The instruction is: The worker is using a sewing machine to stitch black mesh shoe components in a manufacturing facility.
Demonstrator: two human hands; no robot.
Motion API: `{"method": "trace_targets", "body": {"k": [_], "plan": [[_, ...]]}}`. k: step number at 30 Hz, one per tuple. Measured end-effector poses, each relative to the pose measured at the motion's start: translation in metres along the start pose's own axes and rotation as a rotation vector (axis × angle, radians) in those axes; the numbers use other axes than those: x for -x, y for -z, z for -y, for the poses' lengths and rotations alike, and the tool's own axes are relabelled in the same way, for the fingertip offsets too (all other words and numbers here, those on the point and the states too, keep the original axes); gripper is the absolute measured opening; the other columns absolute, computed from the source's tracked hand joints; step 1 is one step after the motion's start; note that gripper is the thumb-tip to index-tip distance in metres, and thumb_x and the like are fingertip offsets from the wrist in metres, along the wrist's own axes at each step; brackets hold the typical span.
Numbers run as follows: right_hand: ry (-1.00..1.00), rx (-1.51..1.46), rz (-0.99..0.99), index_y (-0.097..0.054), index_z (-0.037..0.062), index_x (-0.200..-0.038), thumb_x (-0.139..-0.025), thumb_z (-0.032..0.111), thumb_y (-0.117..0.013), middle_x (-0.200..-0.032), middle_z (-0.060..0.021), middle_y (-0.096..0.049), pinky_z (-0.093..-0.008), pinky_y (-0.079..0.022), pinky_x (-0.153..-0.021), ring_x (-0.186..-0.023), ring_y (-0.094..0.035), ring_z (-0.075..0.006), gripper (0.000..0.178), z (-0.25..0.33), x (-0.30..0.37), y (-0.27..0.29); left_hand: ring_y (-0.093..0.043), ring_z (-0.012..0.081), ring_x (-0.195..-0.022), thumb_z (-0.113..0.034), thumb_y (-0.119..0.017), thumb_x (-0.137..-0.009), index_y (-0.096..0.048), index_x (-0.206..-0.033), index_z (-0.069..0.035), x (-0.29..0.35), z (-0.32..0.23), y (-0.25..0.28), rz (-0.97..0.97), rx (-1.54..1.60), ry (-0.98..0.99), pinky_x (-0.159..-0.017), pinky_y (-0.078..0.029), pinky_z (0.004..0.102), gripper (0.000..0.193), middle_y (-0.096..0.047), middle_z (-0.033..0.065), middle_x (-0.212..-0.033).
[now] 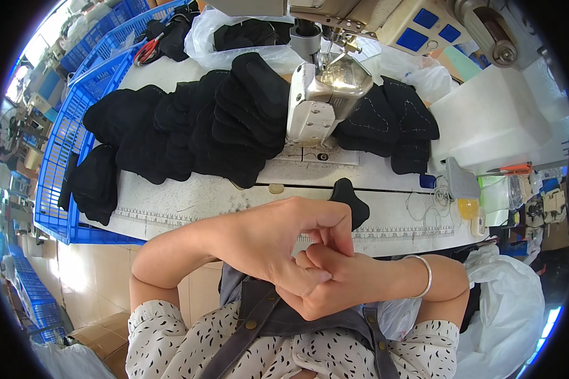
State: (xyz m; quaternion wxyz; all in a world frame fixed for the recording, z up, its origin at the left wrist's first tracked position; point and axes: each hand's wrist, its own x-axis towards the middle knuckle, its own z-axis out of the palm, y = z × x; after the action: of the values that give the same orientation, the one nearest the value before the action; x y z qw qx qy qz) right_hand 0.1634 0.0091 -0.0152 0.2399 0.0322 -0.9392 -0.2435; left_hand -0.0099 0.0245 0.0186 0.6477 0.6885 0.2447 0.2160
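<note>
My left hand [262, 237] and my right hand [325, 278] meet in front of the sewing table, fingers curled and pressed against each other. Whatever they might hold between them is hidden. A silver bangle [428, 276] circles my right wrist. Just beyond the hands, a small black fabric piece [351, 203] lies at the table's near edge. Past it stands the sewing machine [316, 104], with no hand touching it. Overlapping stacks of black fabric pieces [189, 126] spread left of the machine. To its right are more black pieces [389, 120] with pale stitch lines.
A blue plastic basket [57, 196] borders the table on the left. Red-handled scissors [146, 52] and a plastic bag [202, 38] lie at the back. A ruler strip [417, 234] runs along the front edge. Loose thread [433, 202] and a grey plate [463, 180] are at the right.
</note>
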Motion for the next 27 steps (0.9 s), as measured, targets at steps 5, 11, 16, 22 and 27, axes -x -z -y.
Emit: {"method": "trace_targets", "body": {"k": [5,11,16,22,27], "plan": [[-0.012,-0.051,0.000,-0.055,0.0106,-0.058,-0.066,0.014,-0.057,-0.051,0.0022,-0.033,-0.0243,-0.025,-0.049,-0.047,-0.033,-0.0111,0.009,0.000,0.000,0.002,-0.062,0.0156,-0.089,0.000,-0.072,-0.066,-0.064,-0.094,0.003,0.001,0.001,0.000,-0.035,-0.078,-0.062,-0.081,-0.048,0.0277,0.030,-0.064,0.0080,-0.093],[-0.043,-0.164,-0.039,-0.055,0.0083,-0.057,-0.073,0.015,-0.062,-0.052,0.0008,-0.037,-0.0245,-0.028,-0.047,-0.047,-0.038,-0.0135,0.019,0.002,0.000,0.004,-0.061,0.0182,-0.092,-0.001,-0.067,-0.069,-0.064,-0.097,0.005,0.002,0.002,0.002,-0.021,0.186,-0.014,-0.085,-0.048,0.0303,0.029,-0.064,0.0109,-0.097],[-0.092,-0.212,-0.009,-0.055,0.0064,-0.057,-0.070,0.013,-0.062,-0.054,-0.0007,-0.042,-0.0268,-0.031,-0.048,-0.048,-0.041,-0.0154,0.016,0.001,0.002,0.005,-0.054,0.0189,-0.105,-0.005,-0.060,-0.075,-0.055,-0.110,0.006,0.004,0.004,-0.005,-0.007,0.371,-0.018,-0.094,-0.040,0.0317,0.037,-0.057,0.0116,-0.108],[-0.190,-0.257,0.060,-0.058,0.0061,-0.061,-0.056,0.013,-0.060,-0.057,-0.0030,-0.045,-0.0305,-0.033,-0.051,-0.052,-0.045,-0.0183,0.008,-0.002,0.001,0.000,-0.049,0.0159,-0.108,-0.007,-0.057,-0.078,-0.046,-0.117,0.004,0.007,0.006,-0.023,-0.122,0.375,0.067,-0.094,-0.036,0.0291,0.043,-0.051,0.0103,-0.111],[-0.194,-0.174,0.062,-0.058,0.0063,-0.061,-0.055,0.013,-0.060,-0.058,-0.0034,-0.046,-0.0303,-0.033,-0.051,-0.053,-0.046,-0.0189,0.010,0.000,0.000,-0.001,-0.048,0.0151,-0.104,-0.005,-0.055,-0.077,-0.047,-0.114,0.004,0.007,0.008,-0.025,-0.158,0.426,0.096,-0.092,-0.036,0.0286,0.040,-0.051,0.0100,-0.109]]}}
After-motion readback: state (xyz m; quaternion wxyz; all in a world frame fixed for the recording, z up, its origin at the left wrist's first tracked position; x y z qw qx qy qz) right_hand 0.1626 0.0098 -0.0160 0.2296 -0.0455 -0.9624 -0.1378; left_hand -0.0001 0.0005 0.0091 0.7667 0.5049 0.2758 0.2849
